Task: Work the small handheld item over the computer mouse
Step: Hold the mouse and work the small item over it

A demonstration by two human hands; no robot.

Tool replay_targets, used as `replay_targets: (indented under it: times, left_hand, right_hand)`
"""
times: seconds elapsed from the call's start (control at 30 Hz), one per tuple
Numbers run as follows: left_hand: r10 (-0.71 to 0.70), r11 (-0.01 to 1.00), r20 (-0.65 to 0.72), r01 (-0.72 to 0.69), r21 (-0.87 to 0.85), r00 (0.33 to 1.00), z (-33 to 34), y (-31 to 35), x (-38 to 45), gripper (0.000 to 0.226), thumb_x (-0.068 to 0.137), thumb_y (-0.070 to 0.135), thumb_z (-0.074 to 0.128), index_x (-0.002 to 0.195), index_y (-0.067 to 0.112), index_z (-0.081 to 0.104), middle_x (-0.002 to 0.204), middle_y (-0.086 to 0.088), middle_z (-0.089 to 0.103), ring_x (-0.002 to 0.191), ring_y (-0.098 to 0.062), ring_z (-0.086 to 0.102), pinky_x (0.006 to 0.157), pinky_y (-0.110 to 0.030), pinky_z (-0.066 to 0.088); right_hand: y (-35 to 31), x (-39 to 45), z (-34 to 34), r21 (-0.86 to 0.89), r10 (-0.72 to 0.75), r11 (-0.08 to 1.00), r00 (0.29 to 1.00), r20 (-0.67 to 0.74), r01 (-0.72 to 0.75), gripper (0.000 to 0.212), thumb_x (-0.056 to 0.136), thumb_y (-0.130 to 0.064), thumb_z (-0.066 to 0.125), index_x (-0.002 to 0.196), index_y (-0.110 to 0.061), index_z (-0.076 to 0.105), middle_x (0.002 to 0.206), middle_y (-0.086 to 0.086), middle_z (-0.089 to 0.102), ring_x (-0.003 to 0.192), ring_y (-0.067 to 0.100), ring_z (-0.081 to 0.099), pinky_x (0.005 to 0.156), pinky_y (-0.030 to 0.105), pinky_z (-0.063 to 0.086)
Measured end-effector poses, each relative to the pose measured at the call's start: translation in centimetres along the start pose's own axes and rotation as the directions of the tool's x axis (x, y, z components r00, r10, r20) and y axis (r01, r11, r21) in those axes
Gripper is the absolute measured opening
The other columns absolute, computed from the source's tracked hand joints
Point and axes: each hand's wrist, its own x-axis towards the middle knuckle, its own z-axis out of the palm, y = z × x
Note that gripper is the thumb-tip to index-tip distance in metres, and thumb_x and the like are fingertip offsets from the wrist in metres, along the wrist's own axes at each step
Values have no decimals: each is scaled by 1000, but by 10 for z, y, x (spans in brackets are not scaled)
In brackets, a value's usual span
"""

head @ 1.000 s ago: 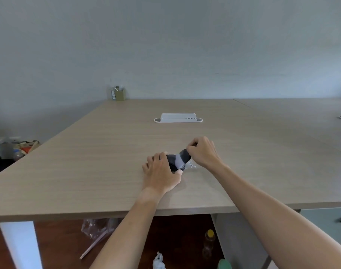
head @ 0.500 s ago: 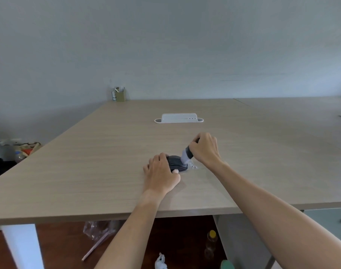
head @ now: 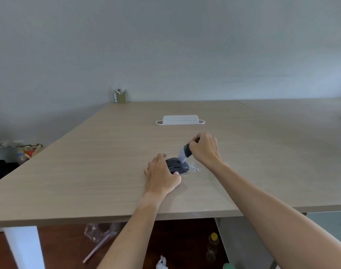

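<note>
A dark grey computer mouse (head: pixel 177 166) lies on the wooden table (head: pixel 107 162) near its front edge. My left hand (head: pixel 160 175) grips the mouse from its left side, thumb on the near edge. My right hand (head: pixel 204 149) holds a small brush (head: pixel 184 153) with a dark handle and pale bristles. The brush slants down to the left and its bristles touch the top right of the mouse. A small clear crumpled wrapper (head: pixel 194 167) lies on the table just right of the mouse.
A white cable tray (head: pixel 180 120) sits in the middle of the table behind my hands. A small olive pen holder (head: pixel 121 97) stands at the far left corner. Bottles (head: pixel 212 247) and plastic bags (head: pixel 98 232) lie on the floor under the table.
My right hand has lifted and moved back to the right, tilting the brush more upright. More of the mouse's top shows now. My left hand has stayed on the mouse.
</note>
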Motion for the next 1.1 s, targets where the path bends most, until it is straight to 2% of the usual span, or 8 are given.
replay_targets:
  times: [0.23, 0.43, 0.57, 0.63, 0.73, 0.9, 1.0, 1.1]
  left_hand:
    - [2, 999, -16, -3, -49, 1000, 1, -4, 2, 69, 69, 28, 67, 129, 22, 33, 119, 3, 55, 117, -26, 51, 98, -40, 33]
    - [9, 999, -32, -11, -53, 999, 2, -3, 2, 65, 71, 24, 66, 128, 21, 36, 115, 3, 57, 118, -24, 50, 98, -38, 30]
    - [18, 999, -46, -20, -36, 999, 2, -2, 3, 65, 70, 24, 67, 129, 21, 38, 120, 2, 55, 121, -23, 47, 100, -37, 30]
    - [23, 999, -33, -24, -46, 999, 3, -2, 3, 63, 70, 22, 65, 127, 22, 39, 120, 4, 56, 120, -23, 48, 100, -37, 30]
    - [29, 998, -12, -30, -59, 1000, 2, -4, 2, 57, 69, 18, 61, 122, 23, 39, 113, 6, 57, 116, -23, 50, 97, -37, 31]
    - [64, 997, -1, -64, -31, 998, 2, -4, -1, 57, 72, 15, 58, 126, 21, 37, 116, 3, 54, 119, -22, 47, 101, -37, 28]
    - [56, 998, -7, -56, -29, 998, 2, -3, -1, 58, 71, 13, 54, 126, 21, 37, 117, 2, 54, 119, -22, 46, 101, -37, 28]
    - [34, 999, -5, -34, -28, 999, 1, -2, -1, 56, 70, 13, 54, 123, 20, 38, 116, 2, 53, 119, -23, 45, 99, -36, 28]
  right_hand:
    - [-14, -11, 17, 73, 21, 996, 952, 304, -45, 22, 79, -7, 58, 80, 12, 69, 62, 17, 56, 57, 21, 48, 57, 31, 42]
    - [-1, 6, 0, -190, 40, 982, 992, 117, -17, 20, 73, 3, 50, 56, 3, 60, 50, 12, 43, 62, 34, 47, 51, 30, 34]
    - [-5, 4, 1, -159, -38, 986, 998, 46, 45, 20, 73, 0, 47, 65, 10, 62, 62, 23, 61, 70, 42, 60, 53, 40, 47]
    - [-13, -2, 2, -58, -72, 995, 994, 86, 78, 22, 73, -1, 50, 68, 7, 69, 67, 23, 67, 62, 31, 55, 53, 35, 46]
    - [-14, -7, 0, 17, -19, 1000, 973, 229, 16, 29, 72, 1, 51, 54, -7, 72, 46, 5, 61, 44, 8, 44, 41, 19, 35]
    - [13, 2, 0, -100, -18, 995, 998, 65, 25, 28, 64, -1, 47, 75, 14, 67, 80, 30, 69, 68, 43, 56, 49, 34, 40]
    - [14, 1, -8, -29, -29, 999, 1000, -5, 29, 17, 73, -2, 53, 73, 5, 69, 69, 13, 69, 71, 30, 61, 54, 32, 47]
    - [5, -4, -11, 157, -76, 986, 984, 161, 51, 22, 80, -5, 62, 64, -19, 68, 52, -13, 59, 55, 6, 53, 54, 21, 39]
